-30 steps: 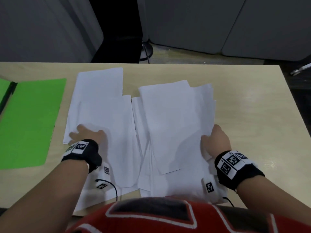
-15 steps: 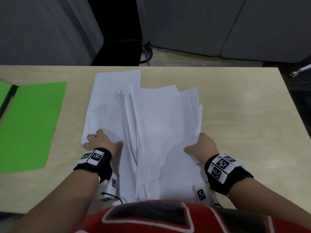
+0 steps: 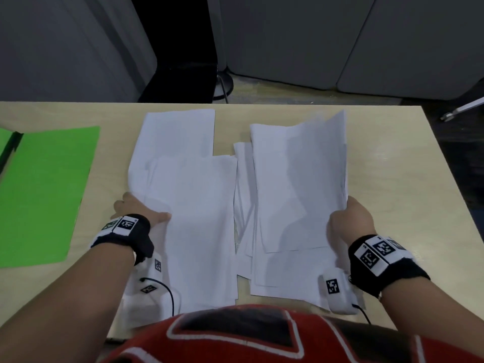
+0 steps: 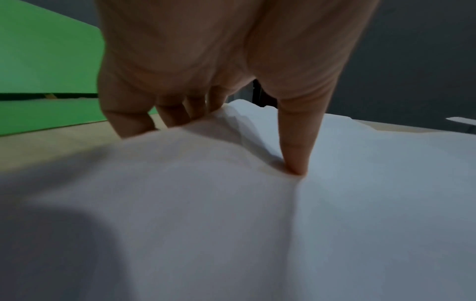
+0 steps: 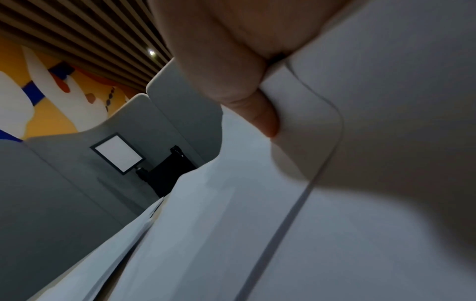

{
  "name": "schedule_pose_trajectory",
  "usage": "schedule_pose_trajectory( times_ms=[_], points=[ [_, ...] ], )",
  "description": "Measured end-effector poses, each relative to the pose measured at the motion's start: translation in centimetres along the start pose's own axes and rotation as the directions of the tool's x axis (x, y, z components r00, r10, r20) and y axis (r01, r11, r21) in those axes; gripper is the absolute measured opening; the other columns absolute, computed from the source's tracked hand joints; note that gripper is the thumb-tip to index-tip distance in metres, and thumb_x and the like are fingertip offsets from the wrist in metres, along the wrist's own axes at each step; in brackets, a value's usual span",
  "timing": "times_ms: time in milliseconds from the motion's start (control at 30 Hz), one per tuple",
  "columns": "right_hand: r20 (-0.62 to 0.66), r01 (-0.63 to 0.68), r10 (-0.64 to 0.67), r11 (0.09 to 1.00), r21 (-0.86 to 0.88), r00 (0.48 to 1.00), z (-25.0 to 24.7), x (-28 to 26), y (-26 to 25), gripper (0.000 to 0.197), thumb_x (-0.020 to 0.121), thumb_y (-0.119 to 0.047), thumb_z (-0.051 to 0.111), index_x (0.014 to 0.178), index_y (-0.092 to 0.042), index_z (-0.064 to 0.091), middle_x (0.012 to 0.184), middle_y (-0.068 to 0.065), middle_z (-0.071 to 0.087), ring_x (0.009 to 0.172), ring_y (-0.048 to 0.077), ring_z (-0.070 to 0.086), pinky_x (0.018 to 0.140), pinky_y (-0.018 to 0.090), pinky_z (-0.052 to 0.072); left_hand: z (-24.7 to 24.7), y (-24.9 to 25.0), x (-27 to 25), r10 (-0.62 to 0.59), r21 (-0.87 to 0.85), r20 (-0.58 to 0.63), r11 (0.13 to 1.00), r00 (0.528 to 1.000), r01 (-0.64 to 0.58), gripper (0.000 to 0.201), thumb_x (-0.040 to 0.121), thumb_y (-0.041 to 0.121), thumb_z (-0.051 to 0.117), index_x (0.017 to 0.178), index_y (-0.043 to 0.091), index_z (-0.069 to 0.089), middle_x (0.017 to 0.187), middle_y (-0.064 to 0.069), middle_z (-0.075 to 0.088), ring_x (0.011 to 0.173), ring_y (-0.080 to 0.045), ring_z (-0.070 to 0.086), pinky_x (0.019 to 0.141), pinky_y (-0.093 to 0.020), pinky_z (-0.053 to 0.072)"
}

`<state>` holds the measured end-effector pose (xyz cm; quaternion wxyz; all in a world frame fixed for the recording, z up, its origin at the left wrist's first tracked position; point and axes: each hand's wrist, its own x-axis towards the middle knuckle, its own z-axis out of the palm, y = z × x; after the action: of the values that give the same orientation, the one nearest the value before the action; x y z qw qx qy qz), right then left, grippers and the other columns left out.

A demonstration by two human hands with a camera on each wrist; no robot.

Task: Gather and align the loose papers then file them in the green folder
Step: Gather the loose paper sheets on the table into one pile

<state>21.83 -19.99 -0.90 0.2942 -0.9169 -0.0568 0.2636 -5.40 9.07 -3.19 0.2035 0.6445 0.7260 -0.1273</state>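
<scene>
Loose papers (image 3: 235,205) spread in two uneven groups on tabletop (image 3: 392,179), right of green folder (image 3: 47,195), which lies open and apart from them. Left hand (image 3: 136,210) pinches left group's outer edge, thumb on top, fingers beneath. Right hand (image 3: 351,221) pinches right group's outer edge, sheets lifted and bowing. Judgement: paper light, floppy, slick sheet on sheet; prone to fanning, creasing. Best hold: opposite long edges, squeeze inward, tap square on tabletop.

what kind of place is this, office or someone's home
Most likely an office: grey partition panels stand behind the pale wooden desk, which carries loose papers and an open green folder.
</scene>
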Motion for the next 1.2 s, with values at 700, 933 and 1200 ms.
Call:
schedule_pose_trajectory(
  times_ms=[700, 933, 1200],
  points=[
    [-0.076, 0.187, -0.175, 0.809, 0.557, 0.982, -1.7, -2.7, -3.4, 0.037, 0.086, 0.0, 0.048, 0.116, -0.019, 0.059, 0.093, -0.004, 0.068, 0.079, 0.011, 0.065, 0.062, 0.017, 0.054, 2.5, 1.8, -4.2, 0.213, -0.204, 0.146, 0.962, 0.966, -0.181, 0.067, 0.069, 0.027, 0.078, 0.121, 0.002, 0.045, 0.12, -0.018, 0.062, 0.107, -0.038, 0.06, 0.082, -0.036, 0.049],
    [0.313, 0.217, -0.198, 0.976, -0.028, 0.929, 3.3, -3.1, -1.4, 0.024, 0.089, -0.009, 0.046, 0.112, -0.017, 0.047, 0.104, 0.006, 0.06, 0.087, 0.024, 0.054, 0.075, 0.029, 0.04, 3.2, 2.4, -5.6, 0.254, -0.329, 0.177, 0.926, 0.951, -0.185, 0.05, 0.09, 0.037, 0.048, 0.126, 0.002, 0.047, 0.125, -0.019, 0.058, 0.109, -0.036, 0.056, 0.085, -0.035, 0.042],
    [0.152, 0.225, -0.209, 0.969, -0.102, 0.966, 4.5, -0.9, -0.9, 0.052, 0.087, -0.048, 0.054, 0.126, -0.014, 0.051, 0.121, 0.01, 0.057, 0.107, 0.029, 0.056, 0.087, 0.037, 0.046, 2.9, 2.1, -5.0, 0.207, -0.514, 0.153, 0.852, 0.966, -0.101, 0.07, 0.075, 0.048, 0.068, 0.129, 0.01, 0.044, 0.124, -0.008, 0.06, 0.108, -0.032, 0.06, 0.096, -0.043, 0.048]
  ],
)
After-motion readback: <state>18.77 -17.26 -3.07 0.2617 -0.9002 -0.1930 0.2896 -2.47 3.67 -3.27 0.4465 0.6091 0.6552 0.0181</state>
